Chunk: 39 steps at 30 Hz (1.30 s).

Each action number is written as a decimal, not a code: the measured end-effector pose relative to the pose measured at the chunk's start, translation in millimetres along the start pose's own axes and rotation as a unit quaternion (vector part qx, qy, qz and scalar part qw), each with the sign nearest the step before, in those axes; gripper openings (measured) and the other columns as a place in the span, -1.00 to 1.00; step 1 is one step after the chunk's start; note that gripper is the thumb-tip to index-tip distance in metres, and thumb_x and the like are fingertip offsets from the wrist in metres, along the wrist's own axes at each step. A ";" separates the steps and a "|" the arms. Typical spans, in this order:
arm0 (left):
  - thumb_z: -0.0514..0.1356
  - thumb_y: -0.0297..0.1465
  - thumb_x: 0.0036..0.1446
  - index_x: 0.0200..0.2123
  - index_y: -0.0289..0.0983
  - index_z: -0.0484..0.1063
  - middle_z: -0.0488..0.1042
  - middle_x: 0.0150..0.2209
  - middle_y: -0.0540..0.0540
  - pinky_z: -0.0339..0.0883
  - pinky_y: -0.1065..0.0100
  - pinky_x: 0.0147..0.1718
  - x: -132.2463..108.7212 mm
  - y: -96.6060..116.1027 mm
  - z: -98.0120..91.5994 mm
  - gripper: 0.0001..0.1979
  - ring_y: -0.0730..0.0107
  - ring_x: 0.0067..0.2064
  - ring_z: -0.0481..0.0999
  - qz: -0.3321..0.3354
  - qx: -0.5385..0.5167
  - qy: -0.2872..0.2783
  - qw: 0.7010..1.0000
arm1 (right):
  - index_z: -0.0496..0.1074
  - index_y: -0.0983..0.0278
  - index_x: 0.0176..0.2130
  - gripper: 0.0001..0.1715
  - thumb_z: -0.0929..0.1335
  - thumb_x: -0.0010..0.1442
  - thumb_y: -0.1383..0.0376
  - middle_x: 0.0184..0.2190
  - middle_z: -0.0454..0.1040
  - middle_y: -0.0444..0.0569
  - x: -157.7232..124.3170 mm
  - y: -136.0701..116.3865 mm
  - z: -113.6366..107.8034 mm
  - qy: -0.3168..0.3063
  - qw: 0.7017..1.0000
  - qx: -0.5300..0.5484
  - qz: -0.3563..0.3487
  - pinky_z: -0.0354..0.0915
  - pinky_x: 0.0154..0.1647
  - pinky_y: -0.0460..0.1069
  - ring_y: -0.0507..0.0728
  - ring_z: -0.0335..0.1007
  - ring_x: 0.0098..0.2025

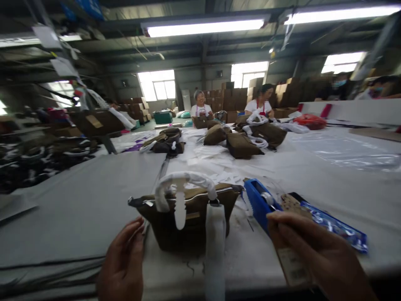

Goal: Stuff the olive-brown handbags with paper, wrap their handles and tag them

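A dark olive zippered handbag (184, 228) stands upright on the white-covered table in front of me. Its handle (188, 180) is wrapped in white material, and a wrapped strap (215, 246) hangs down its front. A pale toothed tab (180, 205) hangs from the handle. Beside the bag's left side is my left hand (122, 261), fingers loosely bent, with nothing visible in it. My right hand (316, 251) pinches a brown cardboard tag (291, 265) bearing a barcode label. Just beyond that hand lies a blue tape dispenser (258, 202).
Right of the dispenser is a blue plastic packet (338, 228). Farther back on the table lie several olive bags (246, 144) and a red plastic bundle (310, 121). Two co-workers (202, 109) are across the table. A metal post (108, 144) rises at left.
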State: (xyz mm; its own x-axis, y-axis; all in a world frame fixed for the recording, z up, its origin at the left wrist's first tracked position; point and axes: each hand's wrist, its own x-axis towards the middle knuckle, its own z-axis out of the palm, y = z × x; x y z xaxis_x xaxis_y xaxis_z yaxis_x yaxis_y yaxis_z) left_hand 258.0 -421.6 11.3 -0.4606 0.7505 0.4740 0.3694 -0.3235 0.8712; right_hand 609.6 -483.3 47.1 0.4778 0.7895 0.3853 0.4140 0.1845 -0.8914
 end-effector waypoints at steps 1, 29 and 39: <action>0.26 -0.18 0.20 -0.05 -0.17 0.52 0.56 0.03 -0.07 0.35 0.12 0.19 11.7 0.6 -2.9 -0.70 0.11 0.09 0.53 0.017 -0.004 -0.009 1.000 | 0.66 0.08 -0.20 -0.67 0.50 0.07 -0.01 -0.14 0.65 0.01 -13.5 -3.9 14.6 -0.016 1.000 -0.006 -0.009 0.57 -0.21 -0.03 0.27 0.61 -0.14; 0.12 -0.53 0.24 -0.01 -0.11 0.60 0.65 -0.09 -0.03 0.42 0.43 -0.12 154.0 78.1 29.4 -0.64 0.24 -0.09 0.62 0.307 0.098 -0.649 0.689 | 0.58 0.22 -0.22 -0.80 0.34 0.22 0.33 -0.27 0.62 -0.10 2.3 -65.2 172.5 -0.411 0.899 0.097 -0.117 0.40 -0.16 -0.03 0.16 0.54 -0.20; 0.17 -0.20 0.33 -0.17 -0.07 0.63 0.64 -0.25 0.04 0.30 0.48 -0.31 156.4 25.9 -52.0 -0.78 0.39 -0.30 0.59 0.250 0.216 -0.423 0.844 | 0.57 0.13 -0.19 -0.77 0.44 0.16 0.42 -0.27 0.64 -0.21 -7.4 -44.1 167.0 -0.329 0.924 0.076 -0.181 0.42 -0.17 -0.13 0.05 0.58 -0.27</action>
State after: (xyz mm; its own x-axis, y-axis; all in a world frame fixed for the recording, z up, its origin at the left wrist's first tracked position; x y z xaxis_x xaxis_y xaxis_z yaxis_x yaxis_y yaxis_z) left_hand 153.5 -342.6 114.7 0.5134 0.7843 0.3482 0.6902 -0.6185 0.3757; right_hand 458.4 -399.5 43.8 -0.2654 0.8361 0.4801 0.3171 0.5459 -0.7755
